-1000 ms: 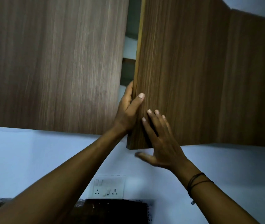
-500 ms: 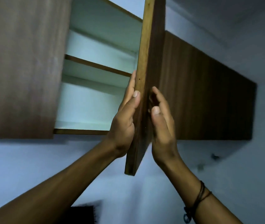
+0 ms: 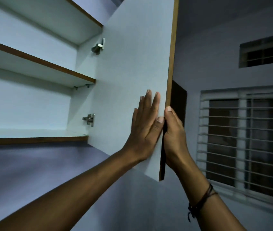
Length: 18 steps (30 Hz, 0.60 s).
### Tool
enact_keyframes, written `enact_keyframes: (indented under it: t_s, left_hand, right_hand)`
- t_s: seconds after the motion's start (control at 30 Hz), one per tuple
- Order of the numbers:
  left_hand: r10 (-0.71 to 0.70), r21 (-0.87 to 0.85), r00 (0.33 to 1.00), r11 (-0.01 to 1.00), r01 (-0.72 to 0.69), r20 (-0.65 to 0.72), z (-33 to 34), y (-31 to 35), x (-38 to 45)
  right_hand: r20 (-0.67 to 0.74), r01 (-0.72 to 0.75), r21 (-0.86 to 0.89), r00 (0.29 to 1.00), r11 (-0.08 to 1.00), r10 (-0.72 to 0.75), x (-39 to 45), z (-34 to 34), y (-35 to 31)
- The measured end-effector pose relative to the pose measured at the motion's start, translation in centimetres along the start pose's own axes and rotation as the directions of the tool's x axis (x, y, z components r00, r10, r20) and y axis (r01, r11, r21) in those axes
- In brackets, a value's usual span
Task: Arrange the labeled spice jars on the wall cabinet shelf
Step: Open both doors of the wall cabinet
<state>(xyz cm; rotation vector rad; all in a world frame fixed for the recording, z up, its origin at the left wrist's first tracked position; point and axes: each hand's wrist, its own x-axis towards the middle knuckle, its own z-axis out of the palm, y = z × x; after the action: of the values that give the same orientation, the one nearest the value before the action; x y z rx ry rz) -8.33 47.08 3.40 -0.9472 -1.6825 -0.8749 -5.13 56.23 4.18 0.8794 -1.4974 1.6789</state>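
The wall cabinet stands open, its white inside showing two bare shelves and a bottom board with brown edges. The cabinet door is swung wide to the right, white inner face toward me. My left hand lies flat against that inner face, fingers spread upward. My right hand grips the door's free brown edge, thumb on the edge, fingers hidden behind the door. No spice jars are in view.
Two metal hinges join the door to the cabinet side. A barred window and a small vent window are on the right wall. Below the cabinet is a bare bluish wall.
The door has swung from nearly shut to wide open. My left hand went from gripping its edge to lying flat on the inner face; my right hand now clasps the edge.
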Motion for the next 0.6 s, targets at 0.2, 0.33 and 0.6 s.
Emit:
enact_keyframes:
  t_s: [0.2,0.33,0.6]
  left_hand:
    - [0.014,0.123,0.999,0.992,-0.018,0.04,6.3,-1.9,2.0]
    - [-0.021,0.201,0.996,0.98,0.003,0.086,9.3,-3.0,2.7]
    - [0.029,0.282,0.999,0.959,-0.037,0.033,10.8,-3.8,2.5]
  right_hand:
    - [-0.162,-0.143,-0.064,0.978,0.988,0.131,1.2,-4.8,2.8]
    - [-0.245,-0.236,-0.118,0.948,0.965,0.202,1.2,-6.8,4.6]
    - [-0.299,-0.202,-0.112,0.941,0.973,0.161,0.8,-7.3,5.9]
